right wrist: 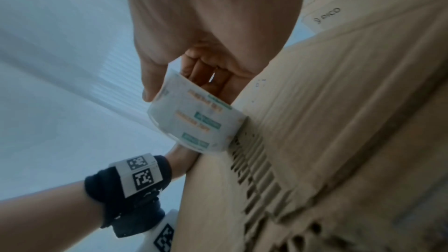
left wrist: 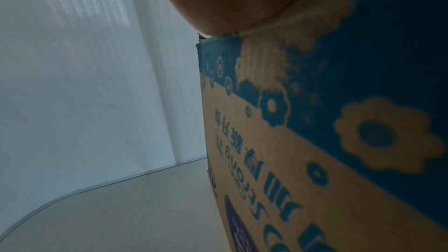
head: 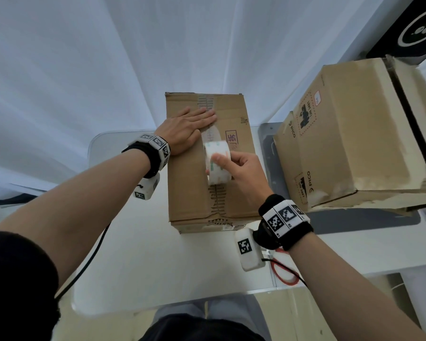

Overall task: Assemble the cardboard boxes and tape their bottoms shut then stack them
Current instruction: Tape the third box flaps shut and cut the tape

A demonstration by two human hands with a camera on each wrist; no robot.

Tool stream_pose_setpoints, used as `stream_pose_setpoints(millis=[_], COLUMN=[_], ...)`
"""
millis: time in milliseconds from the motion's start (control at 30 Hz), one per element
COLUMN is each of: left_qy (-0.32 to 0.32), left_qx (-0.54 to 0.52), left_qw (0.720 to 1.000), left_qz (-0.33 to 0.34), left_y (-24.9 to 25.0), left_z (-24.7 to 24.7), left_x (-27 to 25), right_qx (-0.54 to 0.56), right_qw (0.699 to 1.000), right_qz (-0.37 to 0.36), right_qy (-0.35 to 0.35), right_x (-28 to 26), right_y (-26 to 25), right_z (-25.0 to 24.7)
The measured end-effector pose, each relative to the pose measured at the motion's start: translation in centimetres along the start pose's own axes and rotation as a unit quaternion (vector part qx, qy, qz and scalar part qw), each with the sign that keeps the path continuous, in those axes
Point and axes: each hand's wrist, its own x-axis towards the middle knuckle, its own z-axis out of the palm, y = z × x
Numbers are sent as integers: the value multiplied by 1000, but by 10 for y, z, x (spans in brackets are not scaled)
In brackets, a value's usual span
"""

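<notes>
A brown cardboard box (head: pixel 190 183) lies on the white table (head: pixel 158 267) with its closed flaps up and a torn centre seam. My left hand (head: pixel 190 126) lies flat on the far part of the flaps, fingers straight, over the laid tape strip (head: pixel 210 134). My right hand (head: pixel 241 173) grips a white printed tape roll (head: pixel 218 162) standing on the seam at mid-box. In the right wrist view the thumb and fingers (right wrist: pixel 150 76) pinch the tape roll (right wrist: pixel 194 122) against the box (right wrist: pixel 339 122). The left wrist view shows the box's blue-printed side (left wrist: pixel 315 141) under the palm.
Two other cardboard boxes (head: pixel 354 134) stand together at the right, the larger one with open flaps. A red loop (head: pixel 284 271) and a black cable lie on the table near my right wrist. White curtains hang behind the table.
</notes>
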Motion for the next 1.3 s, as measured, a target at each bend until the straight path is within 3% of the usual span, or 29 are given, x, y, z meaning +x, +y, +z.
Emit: stream_pose_setpoints(millis=[167, 333, 800, 1067, 1300], left_qy=[-19, 5, -17, 69, 31], left_qx=[17, 26, 32, -56, -4], left_qw=[1000, 999, 999, 996, 999], left_qz=[10, 43, 5, -4, -17], left_y=[1, 11, 7, 25, 21], left_z=[-6, -2, 2, 17, 12], left_x=[-3, -22, -11, -20, -12], right_qx=[8, -21, -69, -60, -41], right_qw=[1000, 999, 996, 997, 998], right_qz=[10, 1, -22, -37, -39], right_qy=[-28, -26, -56, -34, -37], right_x=[-6, -5, 11, 10, 22], right_y=[-5, -1, 12, 18, 13], right_z=[4, 4, 4, 3, 3])
